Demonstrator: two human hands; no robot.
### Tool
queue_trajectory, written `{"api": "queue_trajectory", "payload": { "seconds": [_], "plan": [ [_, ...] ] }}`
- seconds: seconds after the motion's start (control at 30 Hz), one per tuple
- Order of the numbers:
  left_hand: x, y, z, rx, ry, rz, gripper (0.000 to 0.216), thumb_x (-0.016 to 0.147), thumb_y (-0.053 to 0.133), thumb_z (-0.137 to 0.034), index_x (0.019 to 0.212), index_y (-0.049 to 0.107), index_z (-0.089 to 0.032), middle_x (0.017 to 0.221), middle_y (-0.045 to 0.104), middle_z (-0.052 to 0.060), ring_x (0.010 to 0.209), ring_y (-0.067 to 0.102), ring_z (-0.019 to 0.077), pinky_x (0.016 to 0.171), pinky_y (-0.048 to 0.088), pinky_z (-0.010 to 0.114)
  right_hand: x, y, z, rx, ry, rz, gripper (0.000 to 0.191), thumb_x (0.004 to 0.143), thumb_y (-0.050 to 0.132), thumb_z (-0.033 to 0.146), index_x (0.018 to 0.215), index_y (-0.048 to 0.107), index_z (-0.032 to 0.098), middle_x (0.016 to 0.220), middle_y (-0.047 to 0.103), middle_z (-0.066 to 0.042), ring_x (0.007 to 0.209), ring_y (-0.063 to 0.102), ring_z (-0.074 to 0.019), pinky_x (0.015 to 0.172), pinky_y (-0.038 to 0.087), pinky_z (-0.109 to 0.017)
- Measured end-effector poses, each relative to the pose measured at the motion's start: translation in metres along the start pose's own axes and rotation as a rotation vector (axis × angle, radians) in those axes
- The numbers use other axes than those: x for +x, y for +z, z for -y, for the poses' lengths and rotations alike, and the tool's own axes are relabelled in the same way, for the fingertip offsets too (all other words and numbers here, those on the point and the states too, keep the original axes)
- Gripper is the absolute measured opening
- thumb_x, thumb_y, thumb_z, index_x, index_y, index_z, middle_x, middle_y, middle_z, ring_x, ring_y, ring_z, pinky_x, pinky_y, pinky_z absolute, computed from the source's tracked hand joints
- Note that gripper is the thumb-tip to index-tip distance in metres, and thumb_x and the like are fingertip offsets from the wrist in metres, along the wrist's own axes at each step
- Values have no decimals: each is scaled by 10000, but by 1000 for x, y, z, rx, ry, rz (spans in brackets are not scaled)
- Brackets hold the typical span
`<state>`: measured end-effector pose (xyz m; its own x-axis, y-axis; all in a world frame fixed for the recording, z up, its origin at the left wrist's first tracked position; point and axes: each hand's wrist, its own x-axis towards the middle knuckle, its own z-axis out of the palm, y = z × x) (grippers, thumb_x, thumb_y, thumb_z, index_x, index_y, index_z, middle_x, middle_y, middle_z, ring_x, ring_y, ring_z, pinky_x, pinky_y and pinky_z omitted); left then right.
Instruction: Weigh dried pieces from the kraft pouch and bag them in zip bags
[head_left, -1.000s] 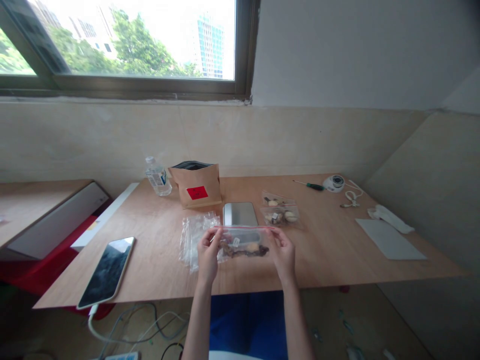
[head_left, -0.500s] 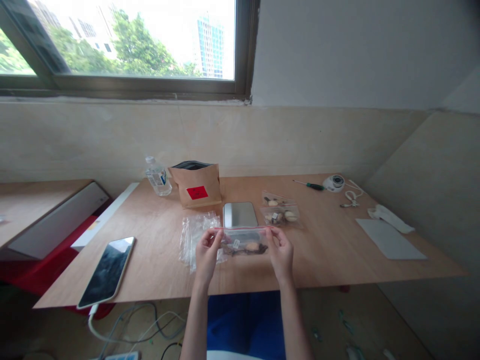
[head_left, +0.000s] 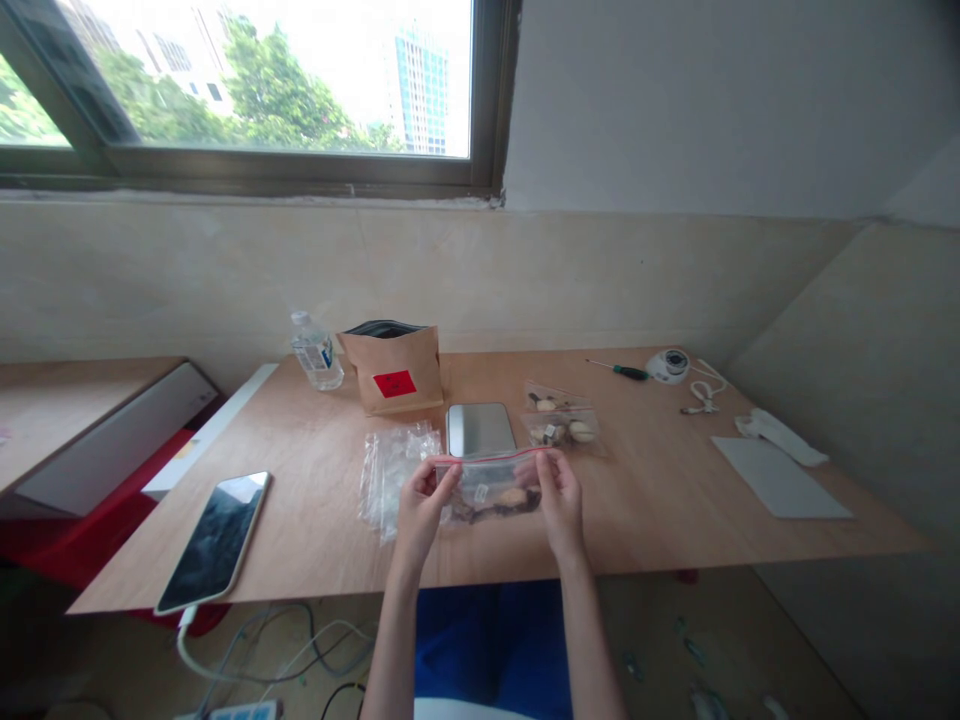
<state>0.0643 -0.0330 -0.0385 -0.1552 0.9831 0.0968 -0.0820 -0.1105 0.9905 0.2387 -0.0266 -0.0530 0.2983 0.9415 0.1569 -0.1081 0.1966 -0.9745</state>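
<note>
A small clear zip bag [head_left: 491, 486] with a red seal strip and dark and pale bits inside is held up over the wooden table [head_left: 660, 500]. My left hand [head_left: 421, 510] pinches its top left corner, and my right hand [head_left: 559, 502] pinches its top right end. A small metal scale [head_left: 480, 429] lies just behind the bag. A pile of empty clear bags [head_left: 391, 465] lies to the left of my left hand. Two filled zip bags [head_left: 561, 420] lie to the right of the scale.
A brown paper pouch with a red label [head_left: 393, 370] and a water bottle [head_left: 316, 352] stand at the back. A phone [head_left: 215, 538] on a cable lies at the front left. A screwdriver [head_left: 619, 371], a white round device [head_left: 667, 366] and a grey pad [head_left: 780, 478] lie to the right.
My hands have drawn closer together along the top of the bag. The bag's seal line now tilts slightly up to the right.
</note>
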Motion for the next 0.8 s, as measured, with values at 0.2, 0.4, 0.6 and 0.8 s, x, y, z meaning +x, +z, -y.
{"api": "queue_trajectory", "payload": {
  "seconds": [0.2, 0.4, 0.6, 0.8],
  "plan": [
    [2, -2, 4, 23, 16, -53, 287, 747, 635, -419, 830, 662, -146, 638, 569, -8, 588, 522, 107, 525, 407, 193, 0, -1, -1, -115, -5, 150, 321, 852, 507, 471, 857, 625, 173, 746, 673, -46, 651, 598, -137, 614, 481, -232],
    [0, -2, 2, 41, 23, -57, 270, 768, 621, -399, 848, 652, -143, 678, 602, 5, 622, 546, 112, 550, 427, 194, -3, 2, 4, -130, -9, 96, 307, 837, 529, 465, 858, 609, 170, 753, 669, -45, 585, 574, -119, 569, 477, -225],
    [-1, -3, 6, 67, -8, -56, 275, 764, 617, -415, 830, 629, -148, 634, 582, -5, 582, 549, 117, 496, 429, 195, -3, 1, 1, -138, 17, 114, 314, 829, 538, 466, 849, 605, 160, 786, 677, -55, 538, 549, -105, 500, 455, -209],
    [1, 0, 13, 110, 43, -121, 254, 742, 639, -400, 787, 624, -150, 642, 605, 9, 590, 561, 123, 498, 421, 195, -3, 0, -2, -120, 3, 104, 301, 825, 550, 457, 835, 615, 163, 782, 675, -49, 556, 545, -107, 522, 456, -213]
  ]
}}
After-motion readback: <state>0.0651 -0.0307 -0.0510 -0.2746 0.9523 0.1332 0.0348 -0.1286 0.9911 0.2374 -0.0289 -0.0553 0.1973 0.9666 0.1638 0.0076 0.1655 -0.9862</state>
